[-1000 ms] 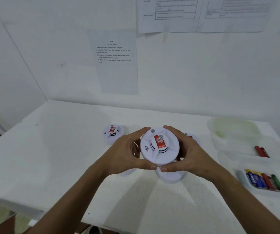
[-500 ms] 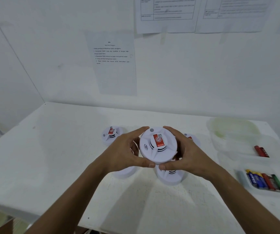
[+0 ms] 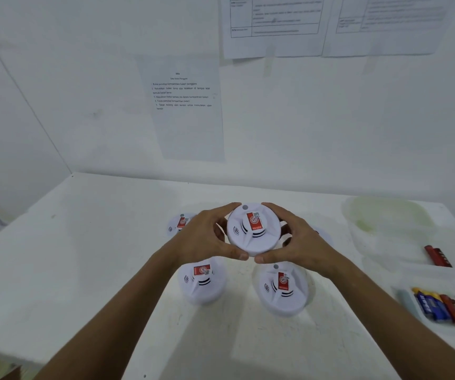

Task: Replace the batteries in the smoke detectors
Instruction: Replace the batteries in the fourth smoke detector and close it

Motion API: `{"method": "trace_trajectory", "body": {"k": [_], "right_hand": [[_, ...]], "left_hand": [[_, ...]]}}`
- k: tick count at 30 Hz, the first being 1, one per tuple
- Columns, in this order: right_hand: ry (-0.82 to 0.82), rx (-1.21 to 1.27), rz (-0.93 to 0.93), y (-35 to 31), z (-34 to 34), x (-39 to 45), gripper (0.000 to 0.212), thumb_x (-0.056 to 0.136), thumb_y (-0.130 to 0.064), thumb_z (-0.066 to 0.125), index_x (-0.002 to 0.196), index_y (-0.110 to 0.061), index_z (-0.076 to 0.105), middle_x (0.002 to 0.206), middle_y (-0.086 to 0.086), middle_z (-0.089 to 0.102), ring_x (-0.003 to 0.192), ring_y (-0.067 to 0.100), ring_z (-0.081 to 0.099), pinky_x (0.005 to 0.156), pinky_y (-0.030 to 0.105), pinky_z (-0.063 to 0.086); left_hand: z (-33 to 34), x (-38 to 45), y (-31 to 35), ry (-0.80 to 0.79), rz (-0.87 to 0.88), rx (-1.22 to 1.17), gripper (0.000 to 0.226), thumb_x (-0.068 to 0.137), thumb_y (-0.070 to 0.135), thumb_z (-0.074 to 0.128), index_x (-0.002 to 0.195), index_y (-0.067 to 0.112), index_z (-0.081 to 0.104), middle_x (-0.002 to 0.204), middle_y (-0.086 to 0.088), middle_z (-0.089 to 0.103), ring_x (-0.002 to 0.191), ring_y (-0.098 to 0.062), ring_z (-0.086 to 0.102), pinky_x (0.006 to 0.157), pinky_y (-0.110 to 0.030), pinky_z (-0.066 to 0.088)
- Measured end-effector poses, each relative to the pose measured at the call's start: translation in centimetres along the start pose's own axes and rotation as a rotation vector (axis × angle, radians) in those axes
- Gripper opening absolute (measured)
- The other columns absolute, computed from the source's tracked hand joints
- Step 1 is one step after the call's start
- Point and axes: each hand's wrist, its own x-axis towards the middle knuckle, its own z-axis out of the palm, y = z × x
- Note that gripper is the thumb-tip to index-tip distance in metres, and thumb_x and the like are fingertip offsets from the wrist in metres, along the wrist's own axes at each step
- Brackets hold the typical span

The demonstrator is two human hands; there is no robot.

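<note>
The held smoke detector (image 3: 252, 231) is a white plastic disc, raised above the middle of the white table (image 3: 84, 256) with its red-labelled face towards the person. The left hand (image 3: 207, 239) grips its left rim and the right hand (image 3: 297, 242) grips its right rim. On each hand the fingers curl over the far edge and the thumb presses the near edge; the two thumb tips almost meet below the disc.

Handling, as a judgement: the unit appears light, rigid and hollow. The smooth shell is likely to be slippery, so the rim is the correct place to hold it. The raised centre with its vent slots looks thinner and should not be squeezed. The battery cover is presumably on the underside, which is not visible here. Opposed rim grips suit a twist or a turn-over to reach it.

Two more detectors lie on the table just near of the hands: one at near left (image 3: 203, 281), one at near right (image 3: 282, 289). Another (image 3: 178, 223) lies further left, partly hidden by the left hand.

At near right a clear tray (image 3: 401, 293) holds mixed batteries (image 3: 442, 308). Two red batteries (image 3: 438, 255) lie further back at right.
</note>
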Motion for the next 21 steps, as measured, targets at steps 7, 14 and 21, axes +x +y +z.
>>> {"method": "trace_trajectory", "body": {"k": [7,14,21], "right_hand": [[-0.009,-0.116,0.117,2.3,0.7,2.7,0.091,0.059,-0.027,0.095,0.132,-0.044,0.044,0.121,-0.010,0.046,0.106,0.006,0.051,0.080,0.012,0.045],[-0.032,-0.147,0.184,5.0,1.9,5.2,0.083,0.056,-0.022,0.096,0.123,-0.040,0.050,0.113,-0.007,0.050,0.105,0.010,0.046,0.077,0.016,0.043],[-0.036,-0.262,0.232,6.6,3.6,5.8,0.083,0.043,-0.043,0.092,0.116,-0.023,0.056,0.105,-0.010,0.055,0.102,0.012,0.041,0.072,0.014,0.033]], "left_hand": [[0.7,2.7,-3.5,-0.012,-0.098,0.077,0.071,0.061,0.037,0.090,0.121,0.048,0.053,0.089,0.040,0.059,0.079,-0.002,0.055,0.067,-0.013,0.046],[1.6,5.1,-6.4,-0.063,-0.175,0.055,0.062,0.059,0.026,0.092,0.115,0.024,0.064,0.092,0.016,0.068,0.075,0.004,0.057,0.067,-0.008,0.043],[2.2,5.9,-8.2,-0.156,-0.253,0.082,0.063,0.061,0.023,0.092,0.116,0.024,0.061,0.089,0.022,0.061,0.079,0.003,0.056,0.069,-0.008,0.041]]}}
